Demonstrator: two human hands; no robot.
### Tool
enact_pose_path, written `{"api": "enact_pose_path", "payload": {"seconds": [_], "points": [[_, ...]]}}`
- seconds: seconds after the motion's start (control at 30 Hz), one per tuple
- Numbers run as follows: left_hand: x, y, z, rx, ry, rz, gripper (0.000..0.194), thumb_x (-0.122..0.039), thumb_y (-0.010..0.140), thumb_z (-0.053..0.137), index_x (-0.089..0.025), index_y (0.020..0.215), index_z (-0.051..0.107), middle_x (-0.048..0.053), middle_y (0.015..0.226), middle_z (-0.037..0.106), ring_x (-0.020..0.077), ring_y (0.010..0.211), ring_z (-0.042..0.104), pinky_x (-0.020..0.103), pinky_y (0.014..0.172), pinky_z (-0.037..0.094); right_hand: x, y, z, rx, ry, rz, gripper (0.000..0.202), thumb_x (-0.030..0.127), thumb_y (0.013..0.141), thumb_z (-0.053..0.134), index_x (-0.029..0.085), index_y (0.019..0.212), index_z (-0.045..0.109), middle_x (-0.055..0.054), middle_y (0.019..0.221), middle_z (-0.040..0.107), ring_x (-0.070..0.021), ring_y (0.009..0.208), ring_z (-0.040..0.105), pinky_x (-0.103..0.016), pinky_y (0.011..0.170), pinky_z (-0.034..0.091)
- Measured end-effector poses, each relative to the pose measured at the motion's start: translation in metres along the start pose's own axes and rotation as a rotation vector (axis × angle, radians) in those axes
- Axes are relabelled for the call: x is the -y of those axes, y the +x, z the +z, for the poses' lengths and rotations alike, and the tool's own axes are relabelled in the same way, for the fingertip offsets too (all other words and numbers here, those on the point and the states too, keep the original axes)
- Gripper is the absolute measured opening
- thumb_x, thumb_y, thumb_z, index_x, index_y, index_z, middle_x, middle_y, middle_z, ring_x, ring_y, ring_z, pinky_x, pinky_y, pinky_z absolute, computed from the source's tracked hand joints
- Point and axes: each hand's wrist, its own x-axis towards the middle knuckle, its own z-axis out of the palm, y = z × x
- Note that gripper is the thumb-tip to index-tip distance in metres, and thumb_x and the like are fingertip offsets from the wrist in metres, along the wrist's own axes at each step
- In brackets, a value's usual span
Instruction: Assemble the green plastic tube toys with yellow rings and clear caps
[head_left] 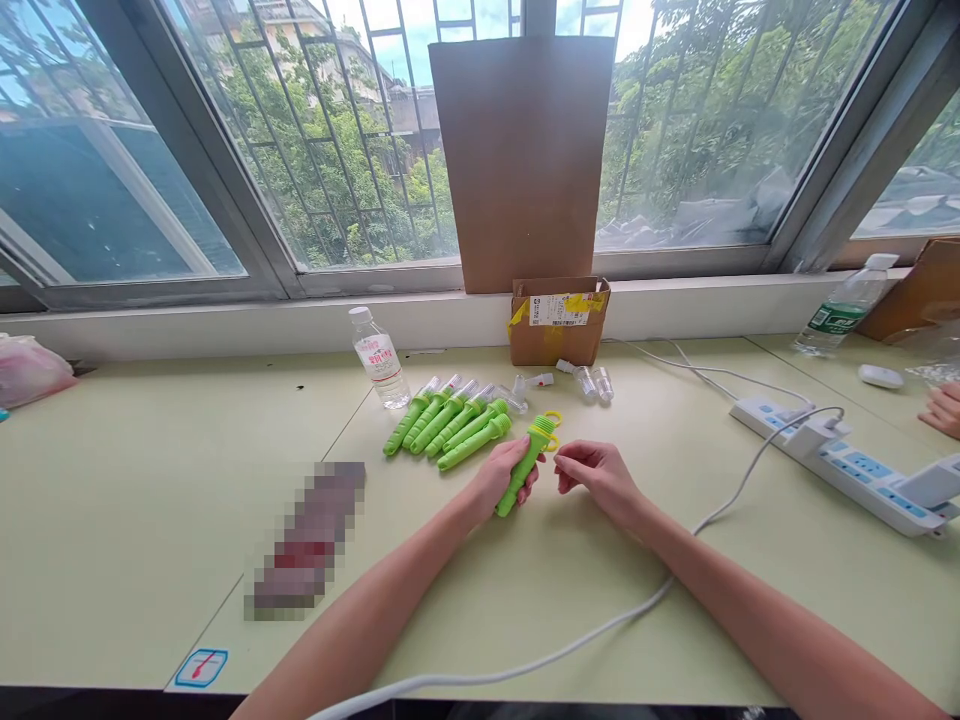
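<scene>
My left hand is wrapped round a green torch-shaped plastic tube, tilted with its ribbed head pointing away from me. Yellow rings show beside that head; whether they are attached to it I cannot tell. Just to the right, my right hand has its thumb and fingertips pinched together, apart from the tube. Anything between those fingertips is too small to make out. Several similar green tubes lie side by side beyond my left hand, some with clear ends. Past them are clear plastic caps and small white-tipped pieces.
A water bottle stands behind the tubes, near a cardboard box. A white cable crosses the table under my right forearm to a power strip. Another person's hand is at the right edge. A blurred rectangular object lies left.
</scene>
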Motion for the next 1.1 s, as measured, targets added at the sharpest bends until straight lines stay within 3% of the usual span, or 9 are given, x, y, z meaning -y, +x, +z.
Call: {"api": "enact_pose_path", "payload": {"seconds": [0.73, 1.1], "points": [[0.0014, 0.0021, -0.0029, 0.007, -0.009, -0.001, 0.041, -0.057, 0.085, 0.042, -0.016, 0.085, 0.052, -0.005, 0.052, 0.047, 0.0079, 0.034, 0.041, 0.020, 0.035, 0.032, -0.0035, -0.0004, -0.0019, 0.030, -0.006, 0.016, 0.033, 0.047, 0.072, 0.069, 0.015, 0.077, 0.070, -0.004, 0.066, 0.065, -0.0150, 0.054, 0.062, -0.030, 0.056, 0.054], [0.0000, 0.0002, -0.0006, -0.010, 0.008, 0.007, 0.039, -0.055, 0.085, 0.043, -0.017, 0.084, 0.050, -0.005, 0.051, 0.046, 0.0076, 0.034, 0.040, 0.019, 0.035, 0.031, 0.0023, -0.0015, 0.0026, 0.022, -0.006, -0.004, 0.028, 0.040, 0.064, 0.077, 0.017, 0.068, 0.061, 0.001, 0.056, 0.060, -0.0139, 0.050, 0.059, -0.029, 0.052, 0.051]]}}
